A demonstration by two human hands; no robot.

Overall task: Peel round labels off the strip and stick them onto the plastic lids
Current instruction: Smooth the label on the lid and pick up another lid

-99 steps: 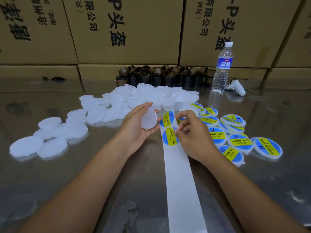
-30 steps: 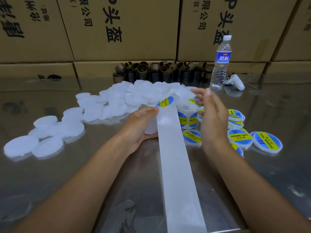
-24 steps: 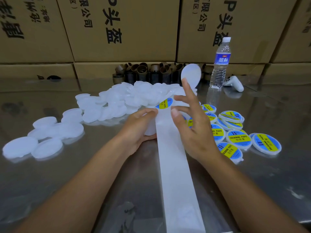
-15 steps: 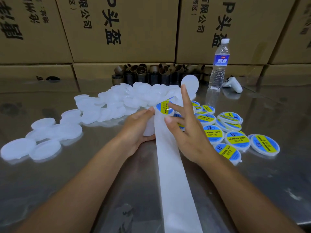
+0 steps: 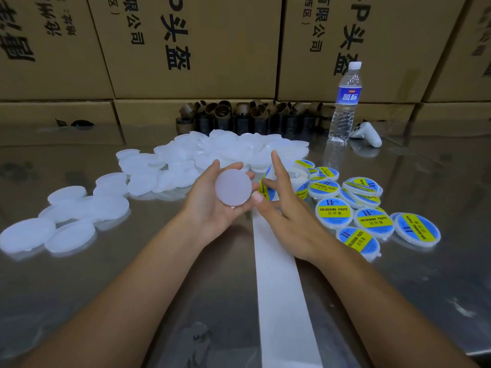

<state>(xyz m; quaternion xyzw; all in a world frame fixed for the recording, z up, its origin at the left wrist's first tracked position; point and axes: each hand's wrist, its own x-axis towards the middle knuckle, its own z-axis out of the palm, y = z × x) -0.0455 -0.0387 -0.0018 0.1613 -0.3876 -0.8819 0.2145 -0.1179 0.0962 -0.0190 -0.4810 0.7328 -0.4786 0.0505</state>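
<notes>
A blank white lid (image 5: 233, 186) is held in the curled fingers of the left hand (image 5: 210, 211) above a shiny metal desk (image 5: 425, 288), its flat face turned to the camera. Just beside its right rim, a round blue-and-yellow label (image 5: 266, 189) is pinched between thumb and forefinger of the right hand (image 5: 289, 219), the other fingers spread; whether label and lid touch cannot be told. The white strip (image 5: 279, 288) is stretched along the desk from under the right hand to the near edge. Blank lids (image 5: 186, 160) are heaped behind and to the left, and labelled lids (image 5: 372, 221) are scattered to the right. A water bottle (image 5: 345, 102), cardboard tubes (image 5: 252, 115) and boxes (image 5: 202, 43) are seen at the back.
</notes>
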